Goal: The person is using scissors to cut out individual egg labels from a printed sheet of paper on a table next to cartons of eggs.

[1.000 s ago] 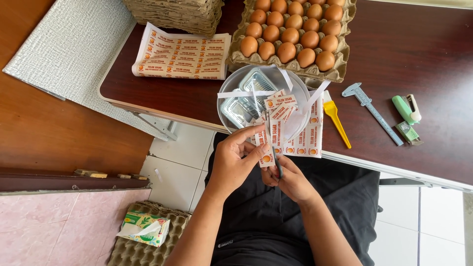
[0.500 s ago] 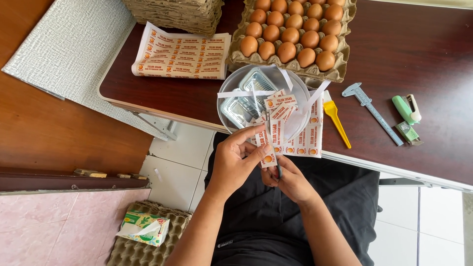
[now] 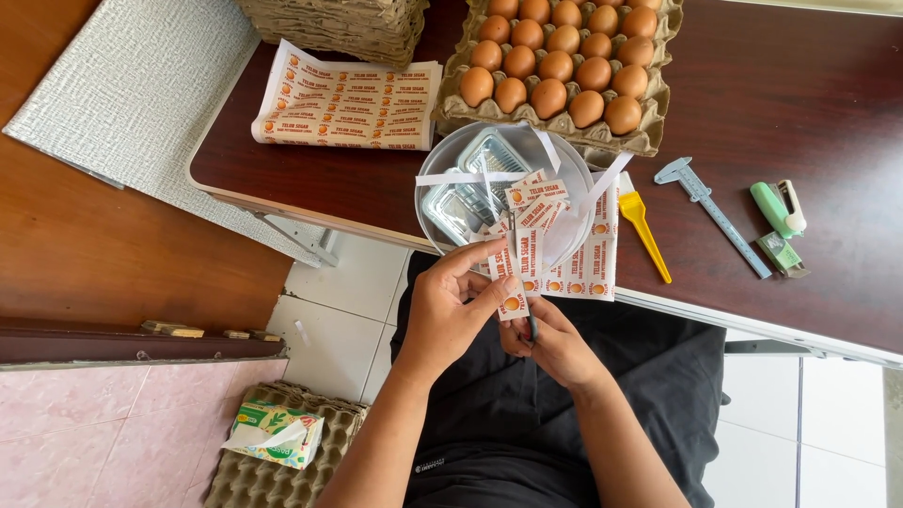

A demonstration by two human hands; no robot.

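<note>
Cutting goes on with almost nothing altered over the last second: your left hand (image 3: 451,315) holds the same strip of printed labels (image 3: 513,273) in the same spot above your lap, just off the near edge of the desk (image 3: 809,122), and your right hand (image 3: 555,343) sits under it exactly as before. Left fingers (image 3: 489,287) are pinched narrowly on the strip's lower end; right fingers are curled around a pair of scissors (image 3: 529,320), whose thin blade shows between the hands, though you cannot tell how far the blades are parted. That stillness suggests you are mid-snip on one label, not between pieces.

Just beyond the strip, a clear round bowl (image 3: 442,183) overhangs the desk edge, holding cut labels, white paper trimmings and a small clear plastic box. An uncut sheet of labels (image 3: 593,263) lies half under the bowl, and another, larger sheet (image 3: 343,94) lies further left. Behind the bowl stands a tray of brown eggs (image 3: 560,61); to the right lie a yellow brush (image 3: 644,230), a caliper (image 3: 715,212) and a green stapler (image 3: 776,207), well apart from your hands. On the floor at your left, a tissue pack (image 3: 277,435) rests on an empty egg tray. Nothing blocks the cut, though the bowl sits close to the strip's top.
</note>
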